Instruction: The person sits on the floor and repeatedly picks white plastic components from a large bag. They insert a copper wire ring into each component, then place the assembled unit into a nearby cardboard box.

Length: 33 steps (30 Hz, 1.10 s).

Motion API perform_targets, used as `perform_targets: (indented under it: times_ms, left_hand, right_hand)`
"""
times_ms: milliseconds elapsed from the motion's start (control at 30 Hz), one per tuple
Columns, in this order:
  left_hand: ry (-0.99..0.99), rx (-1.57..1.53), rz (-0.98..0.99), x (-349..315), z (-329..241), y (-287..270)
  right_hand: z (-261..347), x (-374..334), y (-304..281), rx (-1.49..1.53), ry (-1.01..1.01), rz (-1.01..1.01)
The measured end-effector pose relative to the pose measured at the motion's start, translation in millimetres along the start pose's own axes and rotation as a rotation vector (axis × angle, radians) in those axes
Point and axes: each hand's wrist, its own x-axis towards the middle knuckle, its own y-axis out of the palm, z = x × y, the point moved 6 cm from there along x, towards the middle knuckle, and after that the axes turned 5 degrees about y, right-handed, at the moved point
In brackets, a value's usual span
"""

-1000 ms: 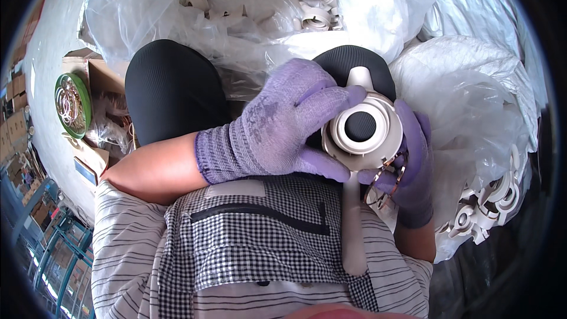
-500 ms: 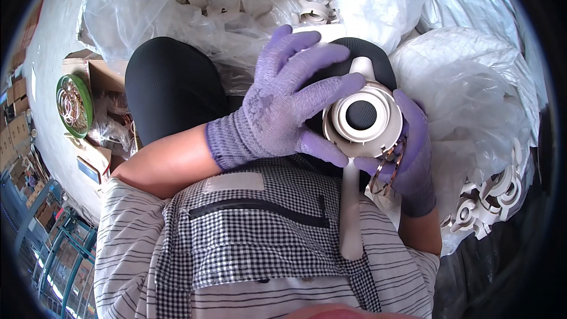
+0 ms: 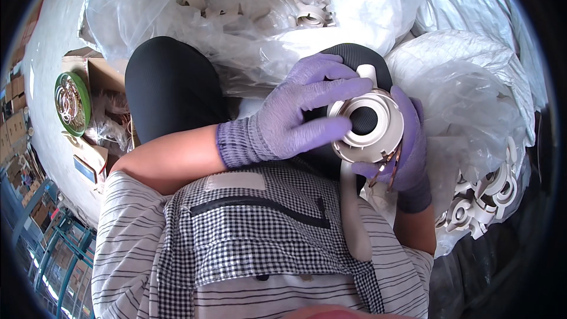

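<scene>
In my right hand (image 3: 412, 147) is a round cream plastic part (image 3: 388, 133) with stepped rings around a hole. Its long arms point away from me and back toward my chest. Thin copper-coloured metal rings (image 3: 390, 168) hang at the same hand's fingers, below the part. My left hand (image 3: 301, 103), in a purple glove like the right, reaches over the part from the left. Its fingers are stretched and apart, with the forefinger along the far rim and the slightly blurred thumb over the near left rim. Both hands are above my right knee.
Clear plastic bags holding similar cream parts (image 3: 313, 15) lie ahead; another pile (image 3: 490, 198) is at the right. On my left, a green bowl (image 3: 84, 106) of metal rings sits by an open carton (image 3: 106, 80), with a phone-like dark rectangle (image 3: 84, 169) near it.
My left hand has shifted right and its fingers have drawn lower over the part. The part has tilted and moved slightly, its lower arm swinging right; my right hand keeps hold.
</scene>
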Motion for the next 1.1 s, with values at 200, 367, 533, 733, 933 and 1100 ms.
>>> perform_targets:
  times_ms: [200,367,533,733,933,1100]
  left_hand:
    - [-0.110,0.034,-0.053,-1.1,-6.3,-1.5]
    - [-0.163,0.008,-0.049,-1.5,-6.4,-1.7]
    - [-0.152,-0.060,-0.068,0.4,-0.2,3.8]
    - [0.035,-0.006,-0.055,2.8,7.8,6.5]
    - [0.055,0.225,0.076,16.9,-20.2,-0.3]
    - [0.003,0.351,0.193,28.6,-18.9,-1.4]
  right_hand:
    - [1.3,-1.1,3.9,-0.016,-0.029,-0.043]
    - [-1.1,-0.5,6.4,-0.027,-0.020,-0.030]
    - [-11.7,-6.8,10.4,0.047,0.039,-0.031]
    - [-29.5,-9.4,18.0,0.164,0.103,-0.043]
    - [-22.8,-11.3,16.6,0.255,0.134,-0.101]
    - [-3.9,-0.4,-1.1,0.080,0.024,-0.118]
